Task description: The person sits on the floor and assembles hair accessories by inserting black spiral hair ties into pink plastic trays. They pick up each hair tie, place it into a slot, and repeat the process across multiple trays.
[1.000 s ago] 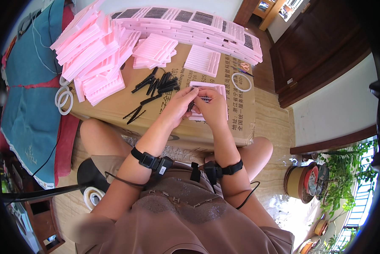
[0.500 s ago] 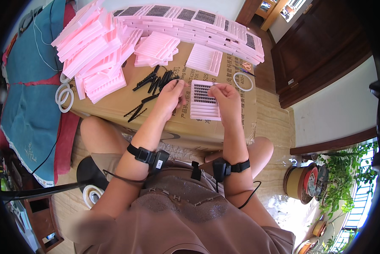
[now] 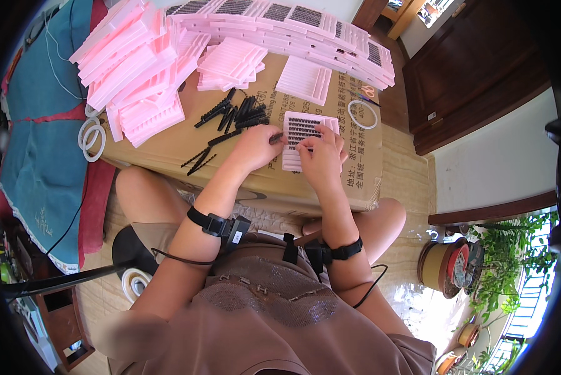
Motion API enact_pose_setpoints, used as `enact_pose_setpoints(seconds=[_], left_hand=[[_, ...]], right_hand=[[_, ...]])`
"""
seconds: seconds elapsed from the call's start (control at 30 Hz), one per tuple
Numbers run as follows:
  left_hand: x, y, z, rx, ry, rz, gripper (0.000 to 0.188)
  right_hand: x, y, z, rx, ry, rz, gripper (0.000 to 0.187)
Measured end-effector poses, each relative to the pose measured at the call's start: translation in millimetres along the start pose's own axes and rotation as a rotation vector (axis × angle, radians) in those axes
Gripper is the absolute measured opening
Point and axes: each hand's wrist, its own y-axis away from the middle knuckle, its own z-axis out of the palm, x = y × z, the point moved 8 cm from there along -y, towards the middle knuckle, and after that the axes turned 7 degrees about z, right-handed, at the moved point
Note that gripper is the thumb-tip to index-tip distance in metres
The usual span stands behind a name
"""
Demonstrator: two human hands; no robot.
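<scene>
On the cardboard box in front of me lies a pink tray with several rows of black lash strips across its upper part. My left hand is closed beside the tray's left edge, pinching a dark lash strip between thumb and fingers. Over the tray's lower right is my right hand, its thumb and index finger pinched at the lowest filled row. Whatever sits between those fingertips is too small to make out. Loose black lash strips lie in a heap beyond my left hand.
Stacked pink trays rise at the left of the cardboard box. Filled trays form a long row at the back. One bare pink tray lies ahead, with scissors and a white ring to its right.
My right hand has moved down and left over the tray, from the upper rows to the lowest filled row. My left hand has shifted right and down, toward the tray's edge.
</scene>
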Motion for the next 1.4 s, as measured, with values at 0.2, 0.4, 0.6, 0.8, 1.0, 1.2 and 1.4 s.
enact_pose_setpoints(seconds=[0.2,0.4,0.6,0.8,1.0,1.2,1.4], left_hand=[[-2,-1,0,-0.014,-0.001,-0.017,0.02],[0,-2,1,-0.029,-0.014,-0.015,0.02],[9,-2,-1,-0.007,-0.075,0.029,0.021],[22,-13,1,-0.002,-0.299,0.158,0.026],[19,-17,2,-0.031,-0.316,0.117,0.026],[19,-18,0,-0.046,-0.274,0.076,0.024],[19,-17,-1,-0.047,-0.261,0.063,0.025]], right_hand=[[0,1,7,0.023,0.036,-0.017,0.008],[0,2,8,0.044,0.033,-0.021,0.01],[0,2,9,0.046,0.045,-0.019,0.01],[-3,2,8,0.04,0.054,-0.02,0.012],[19,2,-16,-0.054,0.098,0.038,0.02],[44,-7,-27,-0.033,0.044,0.099,0.016],[36,-10,-26,0.019,0.08,0.014,0.014]])
